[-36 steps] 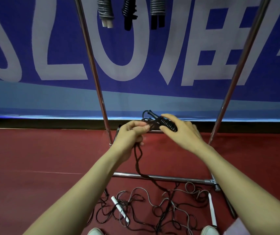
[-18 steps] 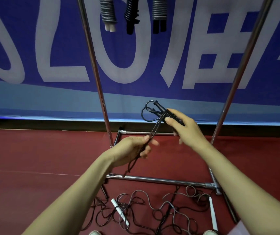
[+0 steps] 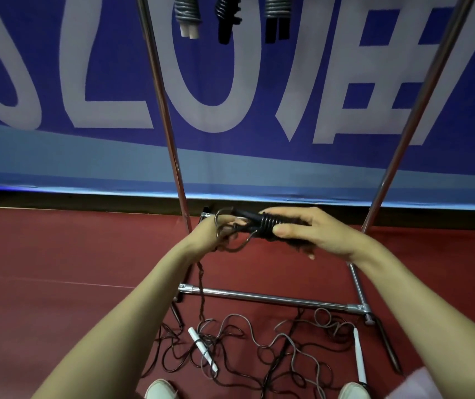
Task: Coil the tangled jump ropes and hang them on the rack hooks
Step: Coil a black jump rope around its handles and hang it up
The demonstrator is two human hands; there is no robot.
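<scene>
The right hand (image 3: 314,234) curls thumb and fingers round the paired handles of one black jump rope (image 3: 265,226), whose cord is wound about them in tight turns. It is held low between the two uprights of the rack (image 3: 273,299). The left hand (image 3: 213,234) pinches a loose loop of the same cord, which drops to the red floor (image 3: 57,269). There a tangle (image 3: 262,347) of grey and dark cord lies with two white handles (image 3: 203,352). Three coiled ropes (image 3: 187,15) hang above.
</scene>
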